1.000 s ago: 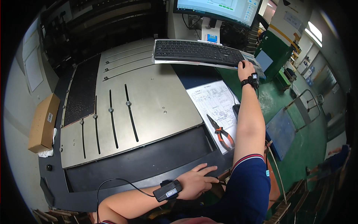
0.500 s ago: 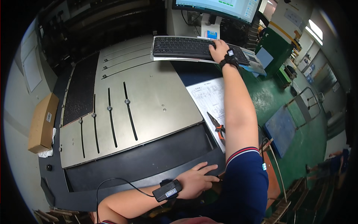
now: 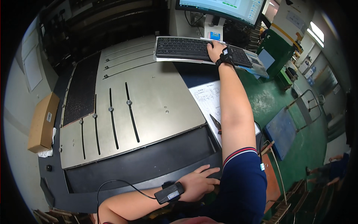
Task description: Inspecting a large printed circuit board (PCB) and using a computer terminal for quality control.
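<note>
Over the right part of the black keyboard (image 3: 182, 48), my right hand (image 3: 216, 51) rests on the keys with nothing held. Its fingertips are partly hidden behind the hand. My left hand (image 3: 197, 184) lies at the front edge of the dark machine table (image 3: 149, 172), fingers spread and holding nothing. Both wrists carry black strapped devices. A printed form (image 3: 204, 96) lies beneath my right forearm, with dark-jawed pliers (image 3: 215, 122) on it; the forearm covers most of their handles.
A metal plate (image 3: 149, 89) with slots and round knobs spans the machine. Beyond the keyboard stands a lit monitor (image 3: 227, 8). A cardboard box (image 3: 41, 123) sits at left. On the green floor at right are a blue platform cart (image 3: 279, 130) and another person (image 3: 332, 168).
My right hand has shifted slightly left along the keyboard, and its forearm now covers more of the pliers. My left hand has barely moved. The view has shifted slightly.
</note>
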{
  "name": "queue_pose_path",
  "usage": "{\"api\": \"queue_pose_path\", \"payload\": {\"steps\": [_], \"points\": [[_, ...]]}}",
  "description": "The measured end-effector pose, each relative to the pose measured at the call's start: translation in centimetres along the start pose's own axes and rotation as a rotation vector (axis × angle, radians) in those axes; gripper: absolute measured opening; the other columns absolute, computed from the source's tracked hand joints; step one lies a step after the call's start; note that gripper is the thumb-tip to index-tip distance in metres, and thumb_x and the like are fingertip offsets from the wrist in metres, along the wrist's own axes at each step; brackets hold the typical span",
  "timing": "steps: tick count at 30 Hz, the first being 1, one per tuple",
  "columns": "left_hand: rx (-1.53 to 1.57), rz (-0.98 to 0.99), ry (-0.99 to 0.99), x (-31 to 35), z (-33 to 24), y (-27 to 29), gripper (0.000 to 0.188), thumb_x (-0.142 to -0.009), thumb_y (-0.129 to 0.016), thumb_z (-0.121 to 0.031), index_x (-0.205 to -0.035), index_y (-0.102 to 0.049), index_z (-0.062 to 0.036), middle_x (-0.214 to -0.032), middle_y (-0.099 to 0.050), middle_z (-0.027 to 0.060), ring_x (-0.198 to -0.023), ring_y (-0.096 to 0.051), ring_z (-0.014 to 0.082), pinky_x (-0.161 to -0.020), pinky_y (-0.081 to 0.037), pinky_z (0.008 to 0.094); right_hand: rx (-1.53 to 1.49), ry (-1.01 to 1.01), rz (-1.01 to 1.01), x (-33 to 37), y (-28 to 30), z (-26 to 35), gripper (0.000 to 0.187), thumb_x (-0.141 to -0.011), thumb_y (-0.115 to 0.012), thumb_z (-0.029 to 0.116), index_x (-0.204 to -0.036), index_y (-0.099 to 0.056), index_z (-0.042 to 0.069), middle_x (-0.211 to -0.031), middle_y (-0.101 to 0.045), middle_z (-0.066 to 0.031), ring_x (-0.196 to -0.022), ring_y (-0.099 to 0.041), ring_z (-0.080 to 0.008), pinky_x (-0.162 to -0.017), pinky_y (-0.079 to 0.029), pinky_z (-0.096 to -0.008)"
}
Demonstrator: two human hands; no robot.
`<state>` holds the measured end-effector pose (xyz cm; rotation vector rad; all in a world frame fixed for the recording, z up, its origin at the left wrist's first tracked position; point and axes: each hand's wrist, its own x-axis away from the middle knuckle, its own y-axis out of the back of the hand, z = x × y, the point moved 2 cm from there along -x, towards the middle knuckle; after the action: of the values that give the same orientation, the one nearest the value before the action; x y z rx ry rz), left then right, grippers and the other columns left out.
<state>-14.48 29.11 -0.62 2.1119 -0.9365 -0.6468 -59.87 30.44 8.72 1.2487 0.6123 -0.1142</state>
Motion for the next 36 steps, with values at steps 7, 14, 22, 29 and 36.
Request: {"api": "queue_pose_path", "payload": {"steps": [7, 14, 22, 29, 36], "points": [[-0.031, 0.045, -0.005, 0.4, 0.0, 0.9, 0.009, -0.075, -0.06, -0.01, -0.083, -0.064, -0.0097, -0.136, -0.05, 0.0014, -0.141, -0.023, 0.0326, -0.114, -0.021, 0.0525, -0.129, 0.088, -0.512, 3.2, 1.6, -4.4, 0.031, -0.08, -0.055, 0.024, -0.104, -0.067, 0.01, -0.108, -0.064, -0.0147, -0.102, -0.058, -0.0352, -0.092, -0.045, -0.0495], [-0.026, 0.049, -0.009, 0.1, 0.0, 0.6, 0.007, -0.076, -0.061, -0.011, -0.082, -0.063, -0.0102, -0.137, -0.049, 0.0008, -0.142, -0.021, 0.032, -0.114, -0.02, 0.0523, -0.182, -0.161, -0.371, 6.4, 1.7, -15.5, 0.041, -0.083, -0.059, 0.034, -0.113, -0.063, 0.007, -0.117, -0.059, -0.0208, -0.109, -0.056, -0.0368, -0.095, -0.044, -0.0456], [0.011, 0.068, -0.007, 0.0, 0.0, 0.8, 0.004, -0.076, -0.06, -0.009, -0.08, -0.061, -0.0098, -0.138, -0.049, 0.0011, -0.142, -0.021, 0.0319, -0.115, -0.019, 0.0525, -0.194, -0.131, -0.333, 5.6, 1.3, -14.6, 0.047, -0.085, -0.059, 0.04, -0.12, -0.06, 0.009, -0.127, -0.052, -0.0207, -0.117, -0.051, -0.0374, -0.099, -0.041, -0.0452], [0.023, 0.054, -0.012, 0.1, 0.1, 0.8, 0.004, -0.076, -0.06, -0.009, -0.08, -0.061, -0.0097, -0.137, -0.05, 0.0012, -0.141, -0.022, 0.032, -0.114, -0.02, 0.0525, -0.054, -0.15, -0.277, 5.1, 2.0, -13.4, 0.046, -0.086, -0.055, 0.048, -0.124, -0.06, 0.021, -0.135, -0.046, -0.0214, -0.123, -0.046, -0.0389, -0.103, -0.038, -0.0468], [0.009, 0.051, -0.005, 0.1, 0.1, 0.8, 0.003, -0.076, -0.06, -0.009, -0.079, -0.061, -0.01, -0.136, -0.05, 0.0007, -0.141, -0.023, 0.0317, -0.114, -0.02, 0.0524, -0.168, -0.117, -0.459, 6.3, 2.2, -14.4, 0.043, -0.084, -0.058, 0.033, -0.121, -0.06, 0.01, -0.128, -0.052, -0.0199, -0.117, -0.049, -0.0389, -0.102, -0.038, -0.0469]]}}
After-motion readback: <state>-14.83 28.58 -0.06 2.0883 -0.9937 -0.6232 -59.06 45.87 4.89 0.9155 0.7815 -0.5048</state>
